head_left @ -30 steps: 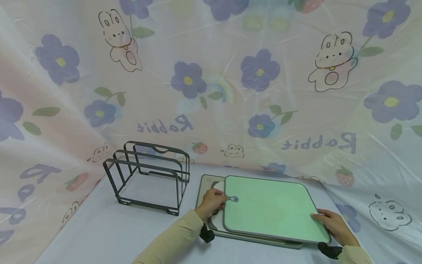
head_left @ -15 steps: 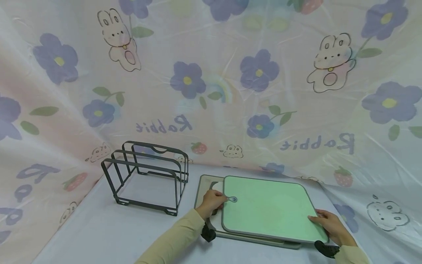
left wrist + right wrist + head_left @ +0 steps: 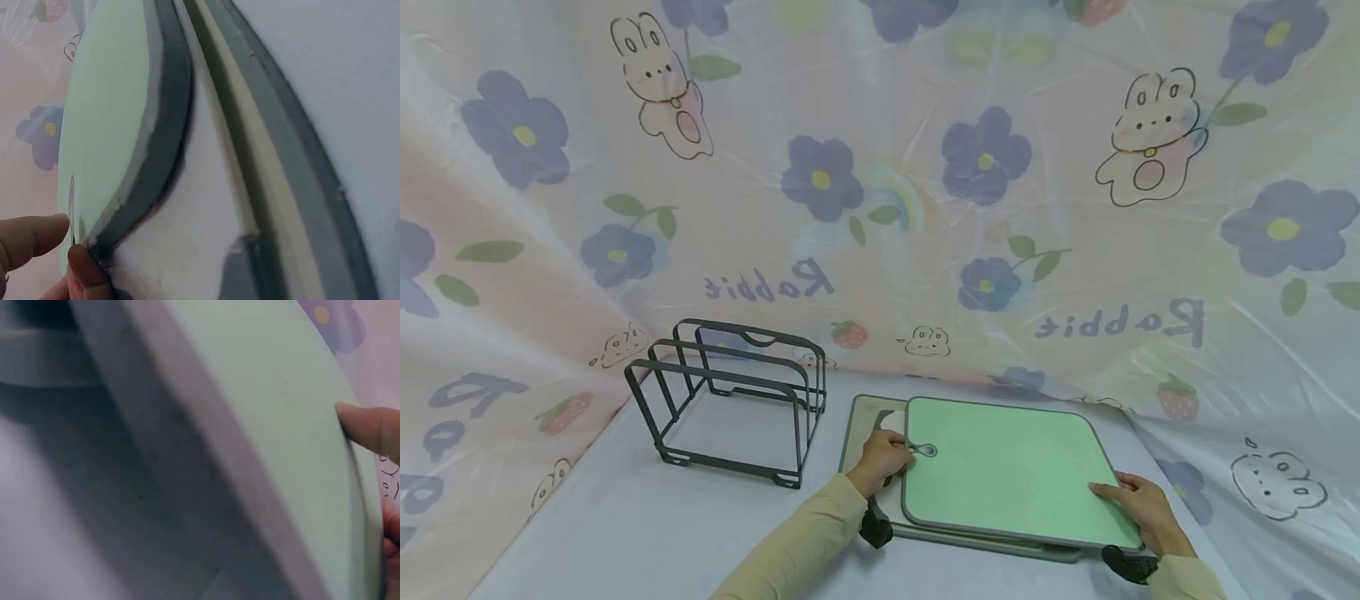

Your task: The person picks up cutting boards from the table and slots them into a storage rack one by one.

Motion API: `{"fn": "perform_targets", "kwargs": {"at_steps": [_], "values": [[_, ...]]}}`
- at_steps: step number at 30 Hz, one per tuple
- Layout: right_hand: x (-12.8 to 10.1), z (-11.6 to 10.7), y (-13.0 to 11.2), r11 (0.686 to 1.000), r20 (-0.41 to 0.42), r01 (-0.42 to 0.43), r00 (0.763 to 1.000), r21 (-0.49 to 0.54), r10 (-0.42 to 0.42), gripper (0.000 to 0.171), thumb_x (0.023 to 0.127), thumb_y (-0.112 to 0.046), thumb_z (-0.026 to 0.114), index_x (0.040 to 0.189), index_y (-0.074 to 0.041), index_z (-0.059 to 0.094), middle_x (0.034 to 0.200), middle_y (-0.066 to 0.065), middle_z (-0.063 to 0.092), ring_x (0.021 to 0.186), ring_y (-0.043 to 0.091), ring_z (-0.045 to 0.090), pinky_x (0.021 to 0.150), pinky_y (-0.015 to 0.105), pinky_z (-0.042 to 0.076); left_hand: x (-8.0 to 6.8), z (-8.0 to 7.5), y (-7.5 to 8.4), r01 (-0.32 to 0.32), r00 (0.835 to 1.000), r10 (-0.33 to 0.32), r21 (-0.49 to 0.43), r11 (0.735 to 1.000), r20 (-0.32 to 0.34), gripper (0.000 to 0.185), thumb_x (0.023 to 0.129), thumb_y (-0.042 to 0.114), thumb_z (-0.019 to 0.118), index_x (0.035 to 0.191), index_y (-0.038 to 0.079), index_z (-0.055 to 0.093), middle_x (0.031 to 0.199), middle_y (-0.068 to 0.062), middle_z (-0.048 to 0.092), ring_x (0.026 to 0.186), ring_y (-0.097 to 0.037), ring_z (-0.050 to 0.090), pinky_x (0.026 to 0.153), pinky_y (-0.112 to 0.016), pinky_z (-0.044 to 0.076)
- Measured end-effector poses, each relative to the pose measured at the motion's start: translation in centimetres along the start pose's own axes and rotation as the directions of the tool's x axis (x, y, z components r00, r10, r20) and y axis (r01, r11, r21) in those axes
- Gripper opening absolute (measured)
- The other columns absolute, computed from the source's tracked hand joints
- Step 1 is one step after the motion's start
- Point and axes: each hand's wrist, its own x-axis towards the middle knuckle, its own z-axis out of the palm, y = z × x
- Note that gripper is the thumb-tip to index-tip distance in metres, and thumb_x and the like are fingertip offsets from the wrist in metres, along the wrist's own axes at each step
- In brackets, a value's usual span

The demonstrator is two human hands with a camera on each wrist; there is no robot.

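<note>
A pale green cutting board with a grey rim lies on a beige, grey-edged board printed in white and dark shapes. My left hand pinches its left edge beside the small hanging hole. In the left wrist view the thumb is over the green face and the fingertips are at the rim. My right hand grips the right edge, thumb on top and other fingers beneath. The right wrist view shows that edge raised above the white surface.
A black wire rack with upright frames stands to the left of the boards on a white tabletop. Behind hangs a curtain printed with rabbits and purple flowers, meeting the table's back edge.
The right hand has moved slightly left, its thumb further in over the green board. The left hand keeps its place at the other edge. The head view has shifted a little.
</note>
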Motion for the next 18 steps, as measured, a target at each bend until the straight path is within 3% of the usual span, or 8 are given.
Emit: {"fn": "perform_targets", "kwargs": {"at_steps": [6, 12, 18], "values": [[-0.01, 0.12, 0.11, 1.0, -0.031, 0.009, 0.999, -0.004, -0.009, 0.104, 0.072, -0.035, 0.086, 0.138, 0.021, 0.026, 0.119, 0.034, 0.049, 0.075, 0.014, 0.059, 0.064, 0.035, 0.054, 0.17, 0.04, 0.02, -0.005, 1.0, 0.005, -0.005, 1.0, -0.003, 0.035, 0.074, -0.008, 0.075, 0.107, -0.007, 0.062, 0.086, -0.007, 0.057, 0.078, -0.019, 0.056, 0.068, -0.032, 0.052], [0.11, 0.2, 0.12, 1.0, -0.049, 0.02, 0.999, -0.002, -0.02, 0.111, 0.068, -0.04, 0.088, 0.138, 0.02, 0.026, 0.126, 0.036, 0.043, 0.077, 0.013, 0.058, 0.064, 0.032, 0.054, 0.42, 0.05, -0.08, -0.01, 1.0, 0.01, -0.003, 1.0, -0.014, 0.034, 0.074, -0.011, 0.074, 0.106, -0.007, 0.063, 0.084, -0.006, 0.055, 0.077, -0.018, 0.054, 0.066, -0.031, 0.052], [-0.01, 0.2, 0.26, 0.999, -0.057, 0.033, 0.998, -0.008, -0.033, 0.109, 0.07, -0.041, 0.087, 0.139, 0.019, 0.026, 0.126, 0.034, 0.043, 0.077, 0.011, 0.057, 0.064, 0.031, 0.054, 0.46, 0.07, -0.18, -0.002, 1.0, 0.002, 0.006, 1.0, -0.012, 0.035, 0.074, -0.012, 0.074, 0.107, -0.007, 0.063, 0.085, -0.006, 0.057, 0.079, -0.019, 0.056, 0.068, -0.032, 0.053]]}}
